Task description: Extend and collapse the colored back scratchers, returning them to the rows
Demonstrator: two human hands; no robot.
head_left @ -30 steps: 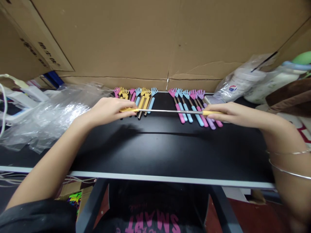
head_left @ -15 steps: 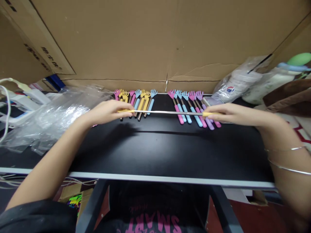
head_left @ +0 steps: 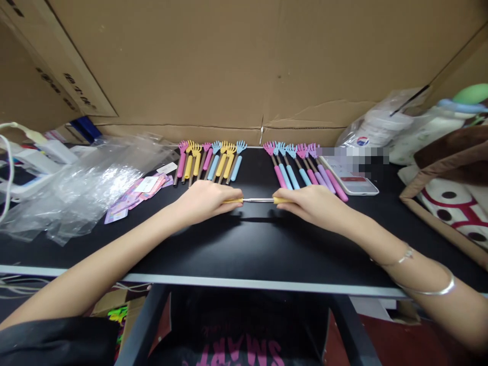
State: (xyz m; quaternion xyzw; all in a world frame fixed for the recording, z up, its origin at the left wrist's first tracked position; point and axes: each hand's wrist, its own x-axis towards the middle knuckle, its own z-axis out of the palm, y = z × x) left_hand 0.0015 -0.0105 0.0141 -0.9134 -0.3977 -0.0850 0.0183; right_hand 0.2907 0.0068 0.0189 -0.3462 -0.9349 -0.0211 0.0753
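Note:
Between my two hands, above the black desk, is a yellow telescopic back scratcher [head_left: 259, 200] with a short stretch of its metal rod showing. My left hand [head_left: 208, 201] is closed round one yellow end, and my right hand [head_left: 305, 203] grips the other. Both ends are mostly covered by my fingers. Behind my left hand lies a row of pink, yellow and blue back scratchers [head_left: 223, 161], claws pointing away from me. A second group, pink, blue and purple back scratchers [head_left: 297, 168], lies behind my right hand.
Clear plastic bags [head_left: 87, 178] and printed cards [head_left: 139, 193] lie on the left. A phone [head_left: 356, 184], a bagged cup [head_left: 381, 129] and a brown-handled bag [head_left: 450, 198] are on the right. Cardboard [head_left: 229, 66] walls the back; the desk's pale edge [head_left: 267, 284] runs along the front.
My hands have come closer together and lower, and the visible rod between them is much shorter. The cards and the phone now show more fully.

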